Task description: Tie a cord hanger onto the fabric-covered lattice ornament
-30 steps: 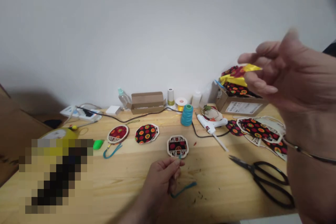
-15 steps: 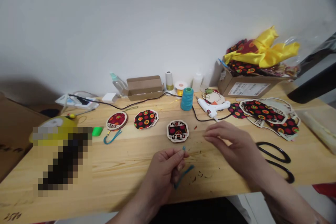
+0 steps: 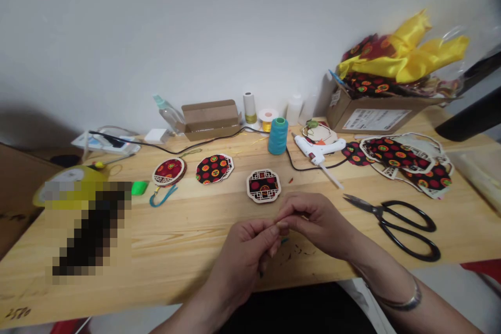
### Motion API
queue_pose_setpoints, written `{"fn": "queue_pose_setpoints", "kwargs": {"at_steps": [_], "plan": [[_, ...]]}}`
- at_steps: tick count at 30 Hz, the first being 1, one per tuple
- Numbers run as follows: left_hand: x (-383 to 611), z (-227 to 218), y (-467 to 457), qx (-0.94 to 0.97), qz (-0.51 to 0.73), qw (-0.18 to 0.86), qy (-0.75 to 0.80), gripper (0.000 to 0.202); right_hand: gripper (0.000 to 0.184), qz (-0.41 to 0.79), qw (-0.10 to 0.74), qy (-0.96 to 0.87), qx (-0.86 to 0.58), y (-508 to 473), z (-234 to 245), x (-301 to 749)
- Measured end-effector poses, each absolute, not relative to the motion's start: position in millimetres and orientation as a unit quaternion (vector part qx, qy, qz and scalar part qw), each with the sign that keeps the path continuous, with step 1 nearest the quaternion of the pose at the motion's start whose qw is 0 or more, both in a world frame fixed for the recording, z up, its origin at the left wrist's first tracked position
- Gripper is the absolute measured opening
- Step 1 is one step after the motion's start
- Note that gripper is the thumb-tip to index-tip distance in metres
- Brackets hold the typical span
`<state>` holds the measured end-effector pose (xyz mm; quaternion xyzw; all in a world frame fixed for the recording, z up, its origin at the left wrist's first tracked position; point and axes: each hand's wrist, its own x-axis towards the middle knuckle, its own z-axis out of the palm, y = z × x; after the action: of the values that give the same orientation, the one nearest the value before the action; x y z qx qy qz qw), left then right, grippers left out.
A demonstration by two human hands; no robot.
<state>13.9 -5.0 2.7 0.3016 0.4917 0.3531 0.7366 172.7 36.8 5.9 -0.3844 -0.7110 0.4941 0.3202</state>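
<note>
Plain grey-white wall fills the upper part of the head view, behind a pale wooden table with visible grain. Pixelation at the left masks a dark, elongated shape and partly covers a yellow rounded object. At the right edge, a black cylinder is cut off.

Both hands meet above the near part of the tabletop. The left hand is closed in a pinch around a teal cord, mostly concealed by the fingers; only a short piece shows below the joined fingertips. The right hand brings thumb and forefinger together against the left fingertips; whether it also grips the cord cannot be told. A shiny metal bracelet circles the right wrist.

Just beyond the hands lies a lobed plaque, pale fretwork over black-and-red patterned fabric. Left of it are an octagonal panel in similar cloth and a round pendant with a teal loop. Behind stand a ribbed cone of teal thread and a smooth white glue gun. Black-handled scissors lie with blades nearly together, right of the hands. Glossy yellow fabric spills from a cardboard carton, obscuring much of its contents.
</note>
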Motion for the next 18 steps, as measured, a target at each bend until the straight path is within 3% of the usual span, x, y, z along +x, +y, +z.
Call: {"fn": "queue_pose_setpoints", "kwargs": {"at_steps": [13,18], "plan": [[13.4,0.1,-5.9,0.281,0.370,0.745,0.479,0.021,0.013,0.458,0.304,-0.723,-0.419,38.8,3.4,168.6],[15.0,1.0,-4.0,0.254,0.381,0.739,0.495,0.020,0.011,0.367,0.387,-0.727,-0.432,33.8,13.7,177.3]]}}
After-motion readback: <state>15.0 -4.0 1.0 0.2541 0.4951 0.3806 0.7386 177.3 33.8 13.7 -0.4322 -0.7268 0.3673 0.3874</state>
